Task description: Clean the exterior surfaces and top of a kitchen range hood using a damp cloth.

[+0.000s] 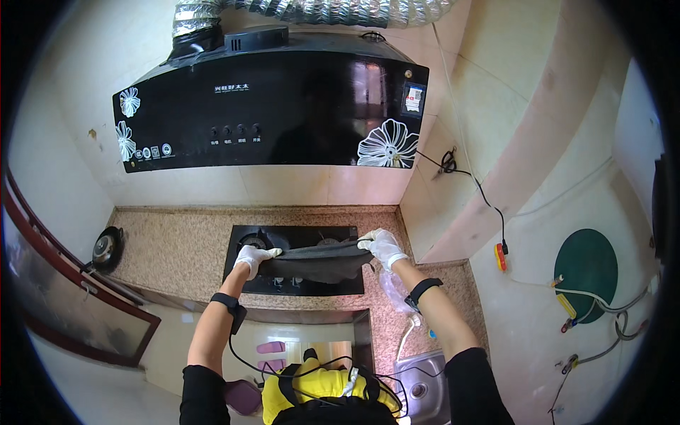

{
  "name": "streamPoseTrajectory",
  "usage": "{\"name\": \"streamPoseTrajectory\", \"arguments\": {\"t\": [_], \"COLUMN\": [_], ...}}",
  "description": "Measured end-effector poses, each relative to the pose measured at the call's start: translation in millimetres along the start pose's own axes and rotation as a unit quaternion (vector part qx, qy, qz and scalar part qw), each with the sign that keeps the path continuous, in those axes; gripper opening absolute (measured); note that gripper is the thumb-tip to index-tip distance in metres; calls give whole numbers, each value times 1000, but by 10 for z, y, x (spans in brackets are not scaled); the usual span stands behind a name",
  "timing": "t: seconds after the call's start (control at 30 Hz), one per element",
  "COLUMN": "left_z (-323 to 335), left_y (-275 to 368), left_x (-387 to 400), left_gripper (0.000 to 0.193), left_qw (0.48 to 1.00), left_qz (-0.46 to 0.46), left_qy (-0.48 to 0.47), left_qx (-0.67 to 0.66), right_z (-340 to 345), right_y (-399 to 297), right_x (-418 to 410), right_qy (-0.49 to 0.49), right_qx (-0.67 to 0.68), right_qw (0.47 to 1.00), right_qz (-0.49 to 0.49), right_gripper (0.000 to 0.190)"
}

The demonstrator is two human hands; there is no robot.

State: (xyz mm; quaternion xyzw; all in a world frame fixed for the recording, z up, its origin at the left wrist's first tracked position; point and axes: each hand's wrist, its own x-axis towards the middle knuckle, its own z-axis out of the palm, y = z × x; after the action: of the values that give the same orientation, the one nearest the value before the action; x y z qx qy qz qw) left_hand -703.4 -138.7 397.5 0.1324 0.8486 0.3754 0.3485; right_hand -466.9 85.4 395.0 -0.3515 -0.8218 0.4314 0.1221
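Note:
My left hand (255, 259) wears a white glove and pinches the left end of a dark grey cloth (319, 263). Gripping the cloth's right end is my right hand (383, 246), gloved in white too. The cloth stretches between both hands, its upper edge fairly straight and its lower part hanging loose. Behind it lies a black two-burner gas cooktop (313, 289), partly hidden by the cloth. The left burner (254, 241) shows just above my left hand. Below my right hand is a crumpled clear plastic bag (392, 292).
A black range hood (308, 117) hangs above the granite countertop (170, 244). At the counter's left end sits a dark pan (108, 249). The steel sink (419, 390) is at lower right. A cable with a red-yellow socket (500, 257) hangs on the right. Cables (313, 374) cross my front.

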Motion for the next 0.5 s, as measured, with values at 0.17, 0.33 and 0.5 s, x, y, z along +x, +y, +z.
{"name": "streamPoseTrajectory", "arguments": {"t": [0.17,0.33,0.5], "left_z": [66,94,127], "left_y": [-274,28,135], "left_x": [183,10,-49], "left_gripper": [47,39,44], "left_qw": [972,966,885], "left_qz": [191,197,323], "left_qy": [-83,-85,135], "left_qx": [-110,144,308], "right_z": [42,45,-22], "right_y": [-7,339,-5], "right_x": [10,93,6], "right_qy": [81,265,59], "right_qx": [-141,-261,-177], "right_qw": [986,904,982], "right_qz": [-35,-212,-31], "right_gripper": [20,24,29]}}
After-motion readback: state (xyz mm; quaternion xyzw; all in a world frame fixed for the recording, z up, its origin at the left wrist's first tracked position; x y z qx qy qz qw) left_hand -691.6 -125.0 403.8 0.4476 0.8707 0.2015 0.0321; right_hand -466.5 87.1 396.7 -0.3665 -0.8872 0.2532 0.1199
